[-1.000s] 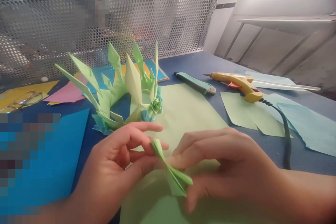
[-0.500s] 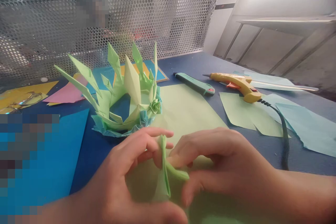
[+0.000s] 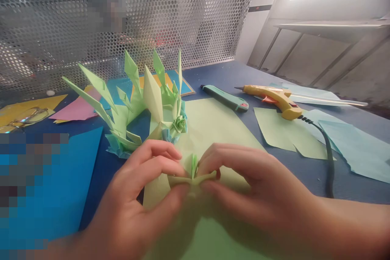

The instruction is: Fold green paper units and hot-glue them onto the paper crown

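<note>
A small piece of folded green paper (image 3: pixel 193 179) is held between both hands, with a thin pleat standing up in its middle. My left hand (image 3: pixel 143 187) pinches its left end between thumb and fingers. On the other end, my right hand (image 3: pixel 243 178) is closed in the same kind of pinch. Below them lies a large light-green paper sheet (image 3: pixel 213 130). Just beyond my left hand stands a green paper crown (image 3: pixel 152 93) with tall folded points, a paper rose (image 3: pixel 179 124) and a crumpled blue trim along its base, partly hidden by my fingers.
A green box cutter (image 3: pixel 224 98) and a yellow hot glue gun (image 3: pixel 274 96) with a black cord lie at the right. Around it are green and pale blue paper pieces (image 3: pixel 356 146). Blue card (image 3: pixel 88 162), pink paper (image 3: pixel 79 107) and glasses (image 3: pixel 27 118) are at left. Behind rises a perforated metal panel (image 3: pixel 183 8).
The folded paper has turned from upright to lying crosswise, its pleat now facing up. My left hand's thumb has risen to the paper's near edge, and both hands now pinch opposite ends.
</note>
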`<action>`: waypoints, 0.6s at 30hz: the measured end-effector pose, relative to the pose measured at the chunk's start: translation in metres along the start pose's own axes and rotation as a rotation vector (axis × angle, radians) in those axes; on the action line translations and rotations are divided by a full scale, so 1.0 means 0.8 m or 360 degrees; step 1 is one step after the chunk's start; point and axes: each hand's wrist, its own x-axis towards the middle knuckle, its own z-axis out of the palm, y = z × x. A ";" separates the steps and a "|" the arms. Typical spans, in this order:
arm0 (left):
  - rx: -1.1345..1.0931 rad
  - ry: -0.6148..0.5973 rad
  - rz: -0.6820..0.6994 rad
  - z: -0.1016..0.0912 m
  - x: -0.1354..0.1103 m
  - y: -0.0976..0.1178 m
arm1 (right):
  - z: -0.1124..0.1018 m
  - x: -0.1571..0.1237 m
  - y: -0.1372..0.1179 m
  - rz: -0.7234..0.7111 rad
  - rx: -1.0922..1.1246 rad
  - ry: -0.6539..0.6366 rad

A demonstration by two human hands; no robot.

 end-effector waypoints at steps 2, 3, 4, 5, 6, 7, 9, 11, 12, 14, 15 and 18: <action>-0.0010 0.0005 0.0030 -0.001 0.000 -0.001 | 0.001 -0.002 0.001 -0.0038 -0.0015 0.0015; -0.0042 0.0000 0.0031 -0.001 0.000 -0.001 | 0.001 -0.003 0.001 -0.0082 -0.0021 0.0012; -0.0073 -0.0008 0.0024 -0.001 0.000 -0.001 | 0.002 -0.004 0.002 -0.0139 -0.0033 0.0030; -0.0089 -0.0014 0.0017 -0.001 0.000 -0.001 | 0.002 -0.004 0.002 -0.0201 -0.0044 0.0047; -0.0086 -0.0004 0.0015 -0.001 -0.001 -0.001 | 0.002 -0.004 0.002 -0.0263 -0.0073 0.0082; -0.0062 0.0000 0.0017 0.000 -0.001 -0.002 | 0.003 -0.004 0.002 -0.0307 -0.0103 0.0119; -0.0022 -0.0001 0.0057 0.000 -0.003 -0.002 | 0.004 -0.003 0.002 -0.0354 -0.0150 0.0164; -0.0025 0.0016 0.0106 -0.001 -0.004 0.000 | 0.005 -0.003 0.003 -0.0369 -0.0149 0.0174; -0.0027 0.0021 0.0133 -0.001 -0.004 0.001 | 0.005 -0.004 0.003 -0.0366 -0.0134 0.0198; -0.0007 0.0011 0.0170 -0.003 -0.004 0.003 | 0.004 -0.006 0.004 -0.0317 -0.0110 0.0232; 0.0005 0.0002 0.0185 -0.004 -0.004 0.004 | 0.003 -0.007 0.003 -0.0284 -0.0101 0.0238; -0.0044 -0.0103 0.0233 -0.007 -0.003 0.003 | 0.002 -0.011 0.001 -0.0227 -0.0076 0.0204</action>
